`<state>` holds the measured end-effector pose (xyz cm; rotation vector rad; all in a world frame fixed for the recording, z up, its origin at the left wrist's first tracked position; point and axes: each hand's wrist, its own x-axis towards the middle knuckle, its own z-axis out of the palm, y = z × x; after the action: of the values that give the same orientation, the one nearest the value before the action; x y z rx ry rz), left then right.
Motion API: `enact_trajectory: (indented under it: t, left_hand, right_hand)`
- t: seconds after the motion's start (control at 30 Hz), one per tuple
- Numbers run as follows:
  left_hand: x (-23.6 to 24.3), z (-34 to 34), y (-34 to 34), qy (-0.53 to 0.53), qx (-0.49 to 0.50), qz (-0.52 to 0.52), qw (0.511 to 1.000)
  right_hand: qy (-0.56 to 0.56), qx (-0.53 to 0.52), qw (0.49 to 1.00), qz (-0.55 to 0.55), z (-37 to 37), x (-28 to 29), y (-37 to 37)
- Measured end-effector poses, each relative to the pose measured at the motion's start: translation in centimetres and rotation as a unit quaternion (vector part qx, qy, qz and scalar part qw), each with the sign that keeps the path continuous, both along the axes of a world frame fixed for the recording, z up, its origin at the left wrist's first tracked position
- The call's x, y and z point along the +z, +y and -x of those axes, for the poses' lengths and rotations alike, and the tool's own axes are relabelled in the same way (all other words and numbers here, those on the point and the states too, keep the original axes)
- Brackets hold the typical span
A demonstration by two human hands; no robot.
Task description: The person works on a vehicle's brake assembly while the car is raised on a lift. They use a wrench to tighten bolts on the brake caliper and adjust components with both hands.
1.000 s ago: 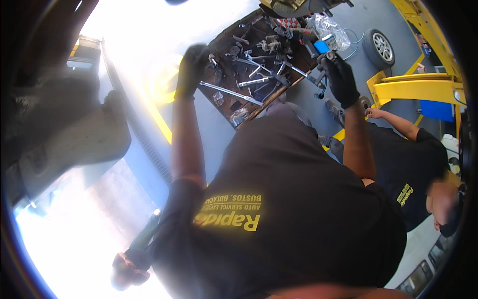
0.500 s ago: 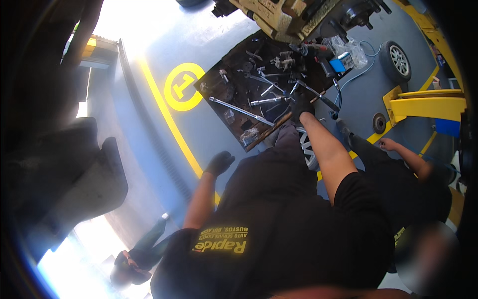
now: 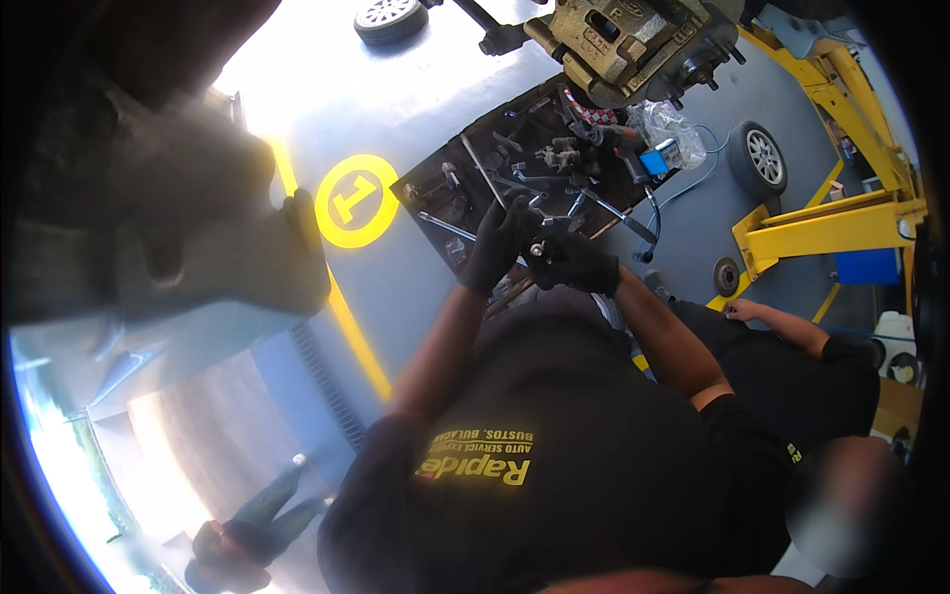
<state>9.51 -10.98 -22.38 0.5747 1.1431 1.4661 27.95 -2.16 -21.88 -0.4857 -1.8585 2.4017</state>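
Note:
My left hand [image 3: 498, 249], in a black glove, is closed around the lower end of a long slim metal bar [image 3: 481, 166] that points away over the tool tray [image 3: 421, 178]. Close against it, my right hand [image 3: 582, 263], also gloved in black, is closed on a small shiny metal piece [image 3: 537, 248]. Whether that piece joins the bar is hidden by the fingers. Beneath the hands, the dark tray holds another long bar [image 3: 445, 225], a ratchet [image 3: 618, 211] and several loose metal parts.
A brake caliper [image 3: 623, 45] hangs at the top. To the right are a blue box [image 3: 661, 158], a wheel [image 3: 760, 158], a brake disc [image 3: 727, 277] and a yellow lift arm [image 3: 826, 230]. A co-worker [image 3: 792, 346] is close on my right; another person [image 3: 237, 544] is at lower left.
My left hand has risen from beside my body to the tray and now grips a bar. My right hand has drawn back from the tools to meet it. The view has shifted.

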Motion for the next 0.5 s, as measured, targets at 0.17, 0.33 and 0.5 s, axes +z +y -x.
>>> enact_trajectory:
  t: [0.17, 0.33, 0.5]
  left_hand:
    - [6.7, 1.5, -1.9, 0.240, -0.133, -0.132, 0.952]
    - [10.8, 4.2, -3.4, 0.532, 0.036, -0.115, 0.838]
    - [13.8, 4.8, -3.6, 0.659, 0.098, -0.124, 0.735]
  right_hand:
    - [0.035, -0.031, 0.935, -0.351, 1.7, 5.6, -0.9]
    - [0.031, -0.129, 0.934, -0.331, 3.2, 11.1, 1.1]
    - [0.068, -0.178, 0.826, -0.530, 7.3, 15.9, 1.4]
